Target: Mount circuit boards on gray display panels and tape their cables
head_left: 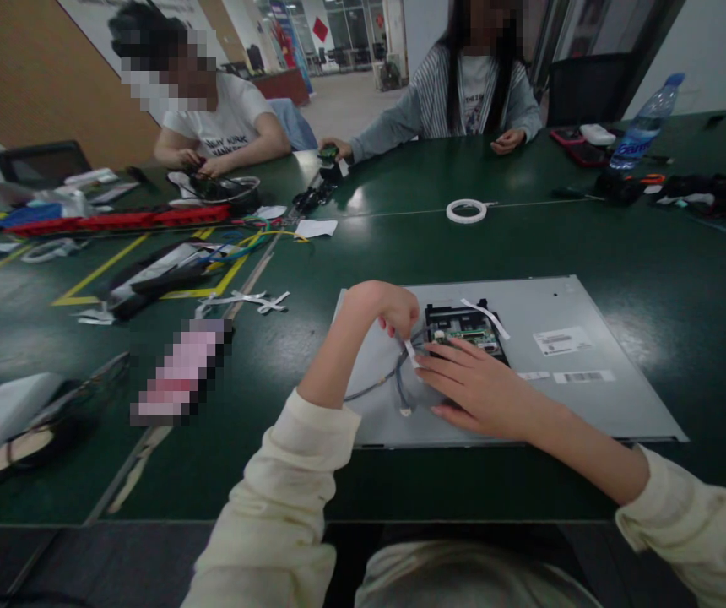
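Observation:
A flat grey display panel (pixel 528 297) lies back side up in front of me. Near its middle is a dark recess with a green circuit board (pixel 474 336). My left hand (pixel 394 308) is closed in a pinch on a narrow strip of white tape (pixel 411 353), beside a grey cable (pixel 376 384). The cable runs across the panel's left part, and a loose branch ends in a small white connector (pixel 406 412). My right hand (pixel 480 388) rests with fingers stretched out over the panel and the board's lower edge, fingertips at the tape. Another white strip (pixel 486 317) crosses the recess's upper right.
A tape roll (pixel 466 211) lies beyond the panel. Tape scraps (pixel 258 300), a phone (pixel 179 371) and a white device (pixel 5 426) are on the left. A bottle (pixel 647 122) stands at the far right. Two people sit across the green table (pixel 394 245).

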Tool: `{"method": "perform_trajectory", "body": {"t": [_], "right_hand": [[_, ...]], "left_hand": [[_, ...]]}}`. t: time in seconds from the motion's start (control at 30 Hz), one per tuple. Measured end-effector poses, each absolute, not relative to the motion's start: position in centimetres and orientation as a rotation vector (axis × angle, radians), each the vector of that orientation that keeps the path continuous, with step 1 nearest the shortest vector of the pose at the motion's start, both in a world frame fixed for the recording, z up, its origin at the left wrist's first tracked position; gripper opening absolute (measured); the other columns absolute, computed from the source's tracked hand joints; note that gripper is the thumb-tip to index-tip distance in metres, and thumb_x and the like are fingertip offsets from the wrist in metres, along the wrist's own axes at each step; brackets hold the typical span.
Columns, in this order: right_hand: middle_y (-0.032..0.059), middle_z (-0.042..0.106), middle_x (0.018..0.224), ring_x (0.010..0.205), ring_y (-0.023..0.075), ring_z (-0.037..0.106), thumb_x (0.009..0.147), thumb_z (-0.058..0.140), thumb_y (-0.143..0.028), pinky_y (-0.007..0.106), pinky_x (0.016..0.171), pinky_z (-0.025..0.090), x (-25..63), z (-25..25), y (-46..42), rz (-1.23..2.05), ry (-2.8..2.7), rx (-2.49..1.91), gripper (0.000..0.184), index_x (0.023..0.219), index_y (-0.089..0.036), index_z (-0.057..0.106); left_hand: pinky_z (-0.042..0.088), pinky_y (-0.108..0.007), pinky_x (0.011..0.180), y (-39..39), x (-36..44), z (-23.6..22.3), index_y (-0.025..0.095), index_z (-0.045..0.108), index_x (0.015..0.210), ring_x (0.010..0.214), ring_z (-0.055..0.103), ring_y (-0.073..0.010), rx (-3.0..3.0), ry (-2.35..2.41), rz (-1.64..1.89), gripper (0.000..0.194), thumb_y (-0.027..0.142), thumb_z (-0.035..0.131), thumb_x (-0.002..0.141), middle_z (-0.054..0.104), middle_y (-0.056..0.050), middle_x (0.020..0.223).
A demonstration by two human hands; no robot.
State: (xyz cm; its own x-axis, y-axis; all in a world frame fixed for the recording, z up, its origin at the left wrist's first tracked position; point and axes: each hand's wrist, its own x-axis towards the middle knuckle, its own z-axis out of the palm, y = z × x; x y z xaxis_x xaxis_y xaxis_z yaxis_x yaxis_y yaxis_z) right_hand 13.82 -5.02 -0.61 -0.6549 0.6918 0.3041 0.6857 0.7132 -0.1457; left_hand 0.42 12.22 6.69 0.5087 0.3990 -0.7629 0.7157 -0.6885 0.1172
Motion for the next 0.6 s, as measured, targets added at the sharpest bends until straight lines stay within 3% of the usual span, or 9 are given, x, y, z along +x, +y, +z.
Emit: {"method": "perform_trajectory", "body": {"t": [0.37,0.6], "right_hand": [[0.0113,0.051,0.133,0.134,0.0235,0.032,0.093,0.040,-0.046,0.048,0.115,0.016,12.82,-1.32,-5.47,0.034,-2.621,-1.058,0.052,0.128,-0.010,0.053],[0.0132,0.055,0.129,0.130,0.0228,0.040,0.092,0.044,-0.043,0.047,0.114,0.021,12.76,-1.24,-5.75,0.084,-2.594,-1.015,0.048,0.125,-0.010,0.056]], "left_hand": [[0.047,-0.027,0.067,12.74,0.55,5.85,0.015,0.069,0.081,0.066,0.059,-0.0172,2.326,0.943,-1.026,0.020,0.022,0.061,0.063,0.067,-0.005,0.071],[0.046,-0.025,0.062,13.18,0.37,5.63,0.015,0.068,0.087,0.065,0.058,-0.0164,2.373,0.995,-0.939,0.028,0.031,0.062,0.065,0.069,-0.007,0.078]]}}
